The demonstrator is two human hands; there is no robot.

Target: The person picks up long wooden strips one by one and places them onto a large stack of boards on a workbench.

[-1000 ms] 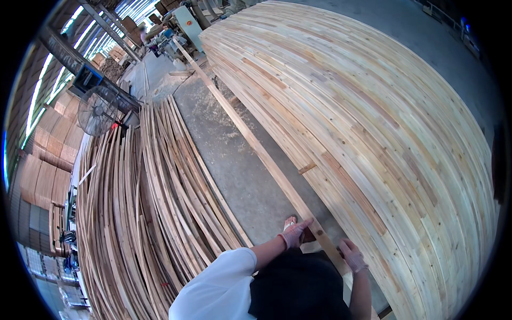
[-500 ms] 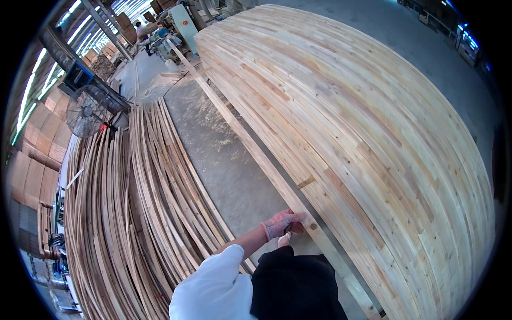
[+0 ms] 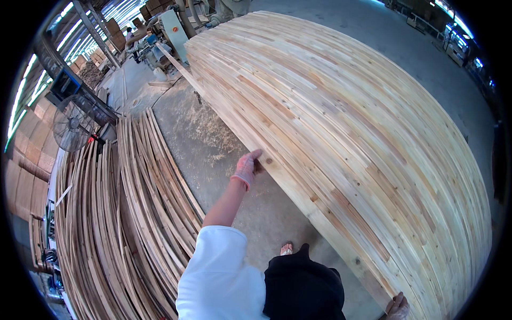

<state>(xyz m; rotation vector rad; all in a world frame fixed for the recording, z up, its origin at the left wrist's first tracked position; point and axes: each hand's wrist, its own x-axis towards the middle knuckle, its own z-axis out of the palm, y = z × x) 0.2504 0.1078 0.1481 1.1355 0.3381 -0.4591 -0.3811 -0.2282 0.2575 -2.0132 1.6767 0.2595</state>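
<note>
Left hand: I see my left hand (image 3: 247, 168), in a pinkish glove, stretched out ahead with the fingers curled onto the near-left edge of the outermost plank (image 3: 277, 170); it grips that edge.
Right hand: my right hand (image 3: 398, 308) sits low at the near right, touching the same edge where the stack comes closest to me; only part of it shows, so I cannot tell how far it is open or whether it grips.
Plank: a long pale wooden strip running from near right to far left, lying flush against the side of the plank stack (image 3: 362, 133).
Plank stack: a wide bed of light boards laid side by side, filling the right half of my view.
Thin strips: a loose heap of slats (image 3: 122, 213) on the floor to my left, well apart from the stack.
Floor: bare concrete (image 3: 213, 144) with sawdust between the two piles.
Fan: a standing fan (image 3: 73, 122) at far left.
Machine: a green woodworking machine (image 3: 170, 26) at the far end.
Foot: my sandalled foot (image 3: 287, 248) just beside the stack.
</note>
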